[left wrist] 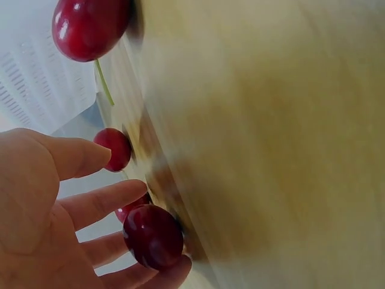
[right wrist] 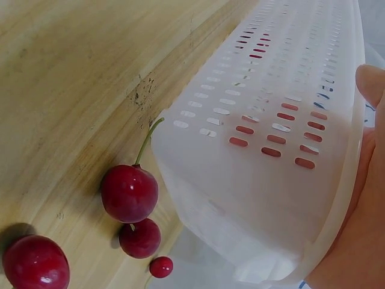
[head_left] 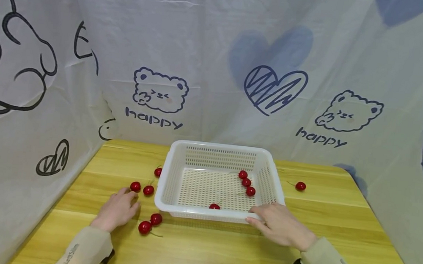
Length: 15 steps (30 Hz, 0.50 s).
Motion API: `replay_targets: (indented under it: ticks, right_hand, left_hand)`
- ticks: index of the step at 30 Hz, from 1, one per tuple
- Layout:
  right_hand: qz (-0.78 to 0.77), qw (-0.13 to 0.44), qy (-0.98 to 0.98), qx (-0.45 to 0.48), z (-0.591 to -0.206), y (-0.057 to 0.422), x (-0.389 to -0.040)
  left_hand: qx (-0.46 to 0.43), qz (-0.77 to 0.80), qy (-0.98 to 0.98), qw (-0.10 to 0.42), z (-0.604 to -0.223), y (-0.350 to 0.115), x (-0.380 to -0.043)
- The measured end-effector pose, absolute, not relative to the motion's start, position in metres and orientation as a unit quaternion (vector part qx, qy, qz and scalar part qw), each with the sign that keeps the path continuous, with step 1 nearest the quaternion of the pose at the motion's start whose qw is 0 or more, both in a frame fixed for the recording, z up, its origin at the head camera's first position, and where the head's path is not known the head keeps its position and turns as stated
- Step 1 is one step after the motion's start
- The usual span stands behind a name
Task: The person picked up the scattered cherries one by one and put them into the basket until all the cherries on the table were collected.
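Observation:
My left hand (head_left: 117,210) reaches over the table at the left, fingers loosely spread beside a red cherry (head_left: 135,186) with another cherry (head_left: 148,190) next to it. In the left wrist view, fingertips lie right at a dark red cherry (left wrist: 153,236), with the thumb apart from them. A white slotted plastic basket (head_left: 211,212) stands in the middle, several cherries inside, including one cherry (head_left: 250,191) towards its right side. My right hand (head_left: 280,226) grips the basket's front right rim, thumb outside and fingers over the inside; they show through the slots in the right wrist view.
Two cherries, the nearer cherry (head_left: 145,227) with its stem out, lie in front of the left hand. One cherry (head_left: 158,172) sits by the basket's left wall, another cherry (head_left: 300,186) to its right. A printed cloth (head_left: 214,106) hangs behind the wooden table (head_left: 215,255).

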State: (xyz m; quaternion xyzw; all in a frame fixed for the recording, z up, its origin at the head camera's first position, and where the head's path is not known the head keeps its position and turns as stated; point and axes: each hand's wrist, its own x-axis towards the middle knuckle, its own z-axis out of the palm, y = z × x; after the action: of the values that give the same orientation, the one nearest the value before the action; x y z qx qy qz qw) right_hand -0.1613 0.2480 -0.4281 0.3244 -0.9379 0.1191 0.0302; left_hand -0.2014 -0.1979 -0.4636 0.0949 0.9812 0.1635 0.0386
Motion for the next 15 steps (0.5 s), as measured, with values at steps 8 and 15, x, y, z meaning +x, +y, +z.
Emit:
replay_targets:
  ticks: [8,15]
  right_hand:
    - [0.113,0.035,-0.938,0.325,-0.4295,0.2485,-0.1622]
    - [0.107,0.032,-0.94,0.321,-0.4305,0.2468,-0.1623]
  left_hand:
    - [0.106,0.176,0.979,0.019,-0.459,-0.1966,-0.1972]
    - [0.108,0.178,0.978,0.011,-0.4593,-0.2001,-0.1936]
